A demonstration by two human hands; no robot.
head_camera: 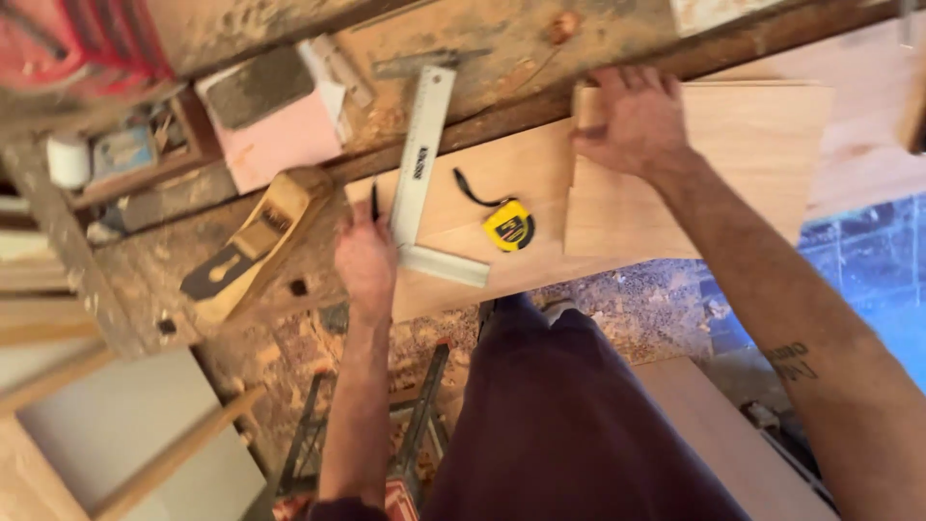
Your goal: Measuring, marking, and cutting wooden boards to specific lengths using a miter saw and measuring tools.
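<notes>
Head view, the only one. Plywood makes up most of what the hands work on: a long light sheet lies across the worn tabletop, and a smaller square panel rests on top of its right part, their far edges near the dark timber rail.

Right hand lies flat on the far left corner of the smaller panel, fingers spread and pointing away from the person; its grip is open, pressing rather than clasping. The panel stretches away from that hand to the right and toward the person.

Left hand sits at the left end of the long sheet, its grip closed round a thin dark pencil whose tip points away from the person. Just to the right of it, touching or nearly so, lies a metal try square: its long blade runs away from the person and leans slightly right, and its short stock turns right along the sheet's near edge. The left hand is much the nearer to the square.

Between the two hands a yellow tape measure rests on the sheet, strap trailing left.

Left of the sheet lie a wooden hand plane and a pink block.

Count: two panels, one square, one tape, one pencil, one plane.
</notes>
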